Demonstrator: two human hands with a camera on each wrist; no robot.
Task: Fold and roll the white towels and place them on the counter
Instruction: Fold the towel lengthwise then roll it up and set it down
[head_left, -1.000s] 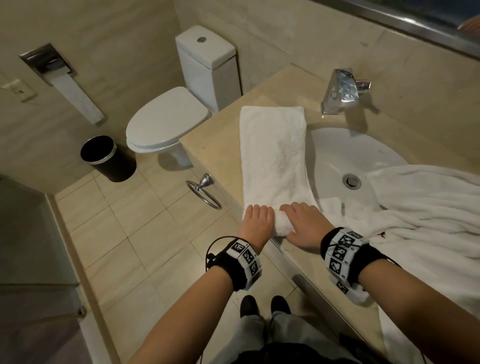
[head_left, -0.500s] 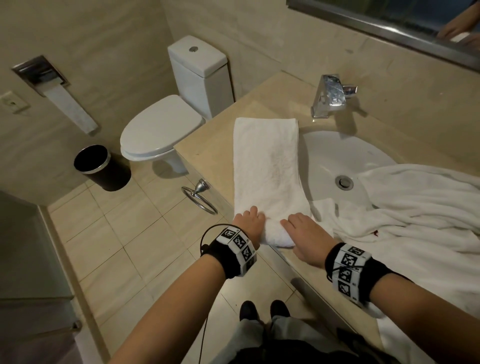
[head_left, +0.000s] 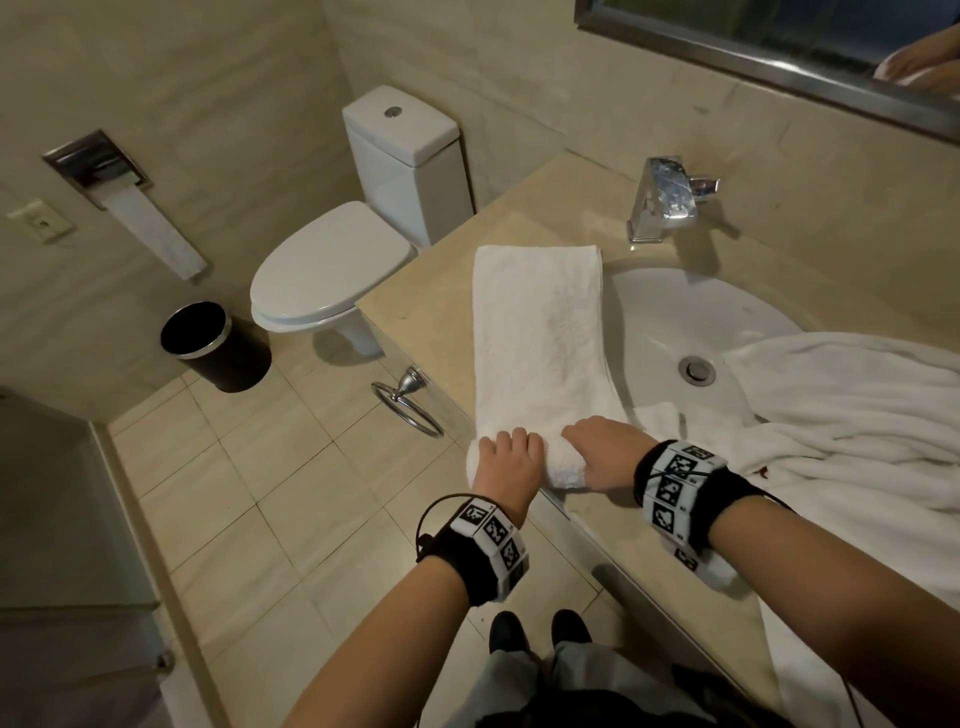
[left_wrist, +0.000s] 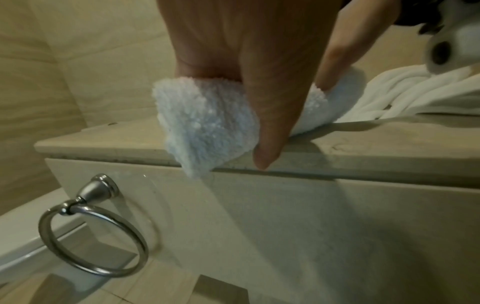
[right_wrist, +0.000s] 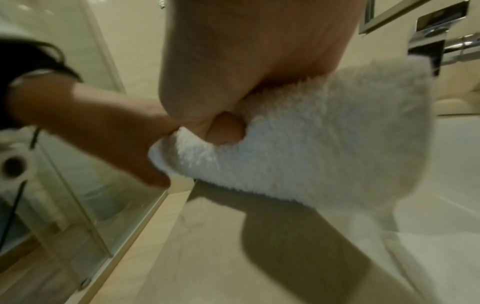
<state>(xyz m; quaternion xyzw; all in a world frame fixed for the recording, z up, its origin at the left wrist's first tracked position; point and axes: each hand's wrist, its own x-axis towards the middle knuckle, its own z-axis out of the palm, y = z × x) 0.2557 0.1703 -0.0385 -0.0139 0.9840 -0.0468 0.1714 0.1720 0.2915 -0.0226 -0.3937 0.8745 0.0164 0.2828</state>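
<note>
Roll folded towel (head_left: 540, 332) away from counter (head_left: 426, 322) edge, left hand (head_left: 506, 462) and right hand (head_left: 602, 452) curled round roll (thumbs tucked beneath), pressure even, edges aligned.

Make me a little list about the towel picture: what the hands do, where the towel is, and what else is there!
left hand: grips the rolled end of the folded towel
right hand: grips the same roll
folded towel: flat on the counter, beside the sink
roll: only started, at the near edge
other towels: crumpled, partly over the sink
nearby: faucet, toilet, black bin
</note>
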